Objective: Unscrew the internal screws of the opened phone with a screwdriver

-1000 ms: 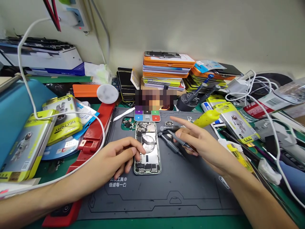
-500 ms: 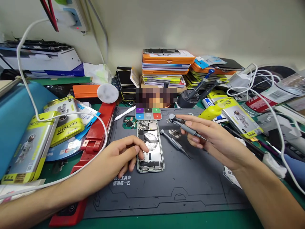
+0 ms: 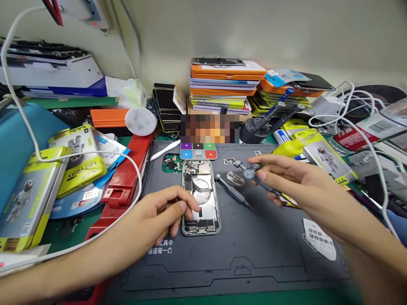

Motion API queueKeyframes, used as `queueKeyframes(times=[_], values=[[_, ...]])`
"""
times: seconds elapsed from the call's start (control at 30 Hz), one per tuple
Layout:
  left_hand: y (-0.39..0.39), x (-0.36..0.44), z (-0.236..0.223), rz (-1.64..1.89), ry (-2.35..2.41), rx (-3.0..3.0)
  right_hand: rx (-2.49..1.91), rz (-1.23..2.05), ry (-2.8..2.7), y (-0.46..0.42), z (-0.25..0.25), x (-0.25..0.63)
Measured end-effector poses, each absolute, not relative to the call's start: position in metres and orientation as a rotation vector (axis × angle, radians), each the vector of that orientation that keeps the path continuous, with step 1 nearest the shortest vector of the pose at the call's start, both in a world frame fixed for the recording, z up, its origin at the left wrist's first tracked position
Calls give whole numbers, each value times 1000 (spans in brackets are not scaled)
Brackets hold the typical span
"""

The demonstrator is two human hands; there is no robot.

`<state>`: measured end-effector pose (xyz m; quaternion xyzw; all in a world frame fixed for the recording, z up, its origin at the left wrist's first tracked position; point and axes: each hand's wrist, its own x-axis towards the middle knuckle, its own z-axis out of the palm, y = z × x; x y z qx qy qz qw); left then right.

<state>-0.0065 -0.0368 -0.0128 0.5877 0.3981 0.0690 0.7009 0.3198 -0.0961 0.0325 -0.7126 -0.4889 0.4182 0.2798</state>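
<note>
An opened phone point(image 3: 205, 207) lies upright on the dark work mat point(image 3: 197, 271), its inner parts and a round coil showing. My left hand point(image 3: 171, 207) hangs over the phone's left edge, fingers loosely bent and apart, with nothing in them. Just right of the mat's middle, my right hand point(image 3: 280, 180) is closed on what look like two grey precision screwdrivers point(image 3: 251, 173); the fingers partly hide them. Another grey screwdriver point(image 3: 233, 190) lies slanted between the phone and that hand. Behind it sits a razor blade point(image 3: 235, 178).
A coloured tray point(image 3: 199, 151) touches the phone's far side, near a small green circuit board point(image 3: 171, 164). A red clamp-like tool point(image 3: 127, 169) and battery packs point(image 3: 78, 159) lie left. Stacked boxes point(image 3: 227, 76), a screwdriver stand point(image 3: 252, 131) and a yellow bottle point(image 3: 294, 144) stand behind.
My right hand has turned the screwdrivers, so a round cap now faces me, and moved slightly right. The left hand stays over the phone. The view has shifted a little.
</note>
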Motion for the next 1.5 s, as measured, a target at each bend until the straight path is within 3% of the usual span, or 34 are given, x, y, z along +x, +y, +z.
queueKeyframes(times=[0.27, 0.53, 0.73, 1.13, 1.5], values=[[-38, 2, -5, 177, 895, 1359, -2100, 1027, -1449, -102, 28, 317], [-39, 6, -6, 178, 882, 1426, -1838, 1588, -1341, -99, 38, 327], [-41, 4, -5, 127, 876, 1376, -1713, 1690, -1174, -97, 37, 328], [-42, 6, -4, 104, 888, 1378, -1989, 1130, -1201, -85, 20, 325], [-40, 5, 0, 113, 877, 1348, -1846, 1281, -1127, -90, 26, 321]])
